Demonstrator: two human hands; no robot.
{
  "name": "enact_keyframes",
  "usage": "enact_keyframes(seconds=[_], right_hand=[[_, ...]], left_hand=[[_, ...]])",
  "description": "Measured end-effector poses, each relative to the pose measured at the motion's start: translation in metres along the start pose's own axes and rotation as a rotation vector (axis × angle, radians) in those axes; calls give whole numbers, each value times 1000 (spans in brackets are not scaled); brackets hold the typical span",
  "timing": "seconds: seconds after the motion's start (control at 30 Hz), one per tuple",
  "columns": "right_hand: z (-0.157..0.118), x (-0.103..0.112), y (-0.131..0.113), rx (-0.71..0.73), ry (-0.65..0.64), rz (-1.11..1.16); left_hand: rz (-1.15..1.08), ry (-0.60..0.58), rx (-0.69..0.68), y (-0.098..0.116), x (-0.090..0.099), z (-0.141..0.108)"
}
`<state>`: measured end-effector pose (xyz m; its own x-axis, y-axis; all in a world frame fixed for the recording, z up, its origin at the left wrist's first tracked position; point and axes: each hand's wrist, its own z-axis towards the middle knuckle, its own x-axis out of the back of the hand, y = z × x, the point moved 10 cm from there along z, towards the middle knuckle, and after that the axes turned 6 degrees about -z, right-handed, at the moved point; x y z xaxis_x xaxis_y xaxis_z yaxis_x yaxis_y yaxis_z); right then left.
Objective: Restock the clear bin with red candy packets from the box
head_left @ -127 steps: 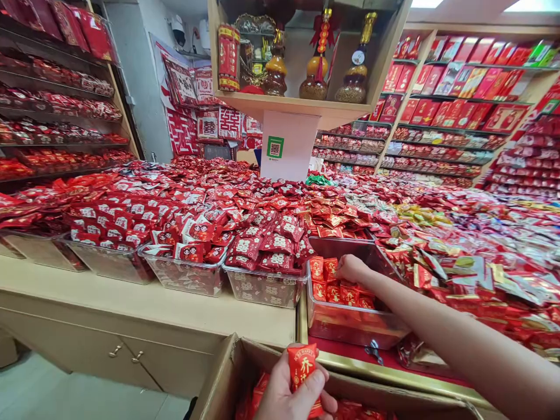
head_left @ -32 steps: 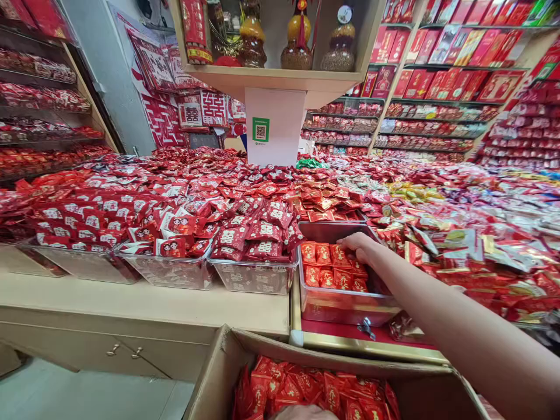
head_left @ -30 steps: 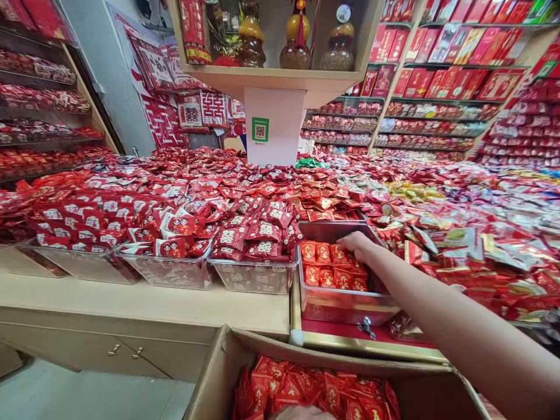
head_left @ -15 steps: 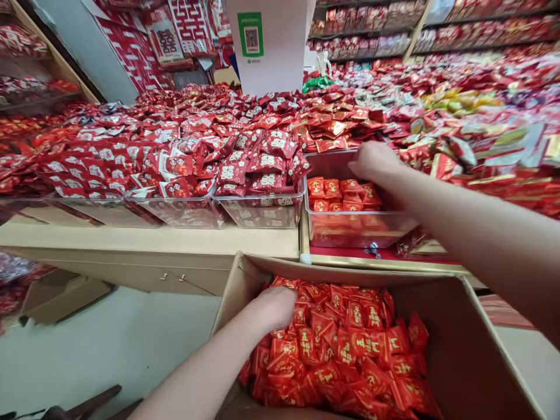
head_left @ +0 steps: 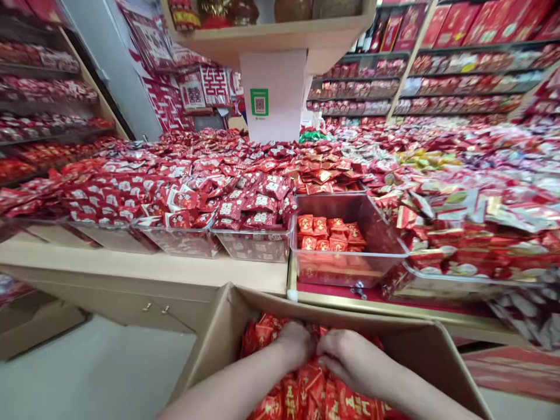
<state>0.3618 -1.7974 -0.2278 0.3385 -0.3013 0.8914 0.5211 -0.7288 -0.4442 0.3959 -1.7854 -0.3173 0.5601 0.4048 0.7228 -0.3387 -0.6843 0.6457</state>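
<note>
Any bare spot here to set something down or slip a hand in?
The ledge is bare along its front, before the clear bins. The floor left of the cardboard box looks open. The tub has room right of its red packets. It's crowded in the box, around the left hand and right hand, and behind the bins, with heaped packets.

- Packets [head_left: 292, 398]: red, gold characters
- Carton [head_left: 420, 349]: plain brown
- Counter [head_left: 245, 273]: cream
- Edging [head_left: 371, 307]: gold
- Pillar [head_left: 280, 73]: white
- QR sign [head_left: 259, 102]: green border
- Floor [head_left: 109, 364]: pale grey
</note>
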Motion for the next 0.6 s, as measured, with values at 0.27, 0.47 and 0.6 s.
enact_keyframes(seconds=[0.27, 0.47, 0.6], right_hand=[[-15, 5, 32, -286, 54, 374], [-7, 20, 14, -298, 162, 951], [-9, 30, 18, -343, 200, 899]], left_hand=[[-56, 100, -87, 53, 84, -51], [-1012, 251, 38, 45, 110, -57], [-1259, 218, 92, 40, 104, -48]])
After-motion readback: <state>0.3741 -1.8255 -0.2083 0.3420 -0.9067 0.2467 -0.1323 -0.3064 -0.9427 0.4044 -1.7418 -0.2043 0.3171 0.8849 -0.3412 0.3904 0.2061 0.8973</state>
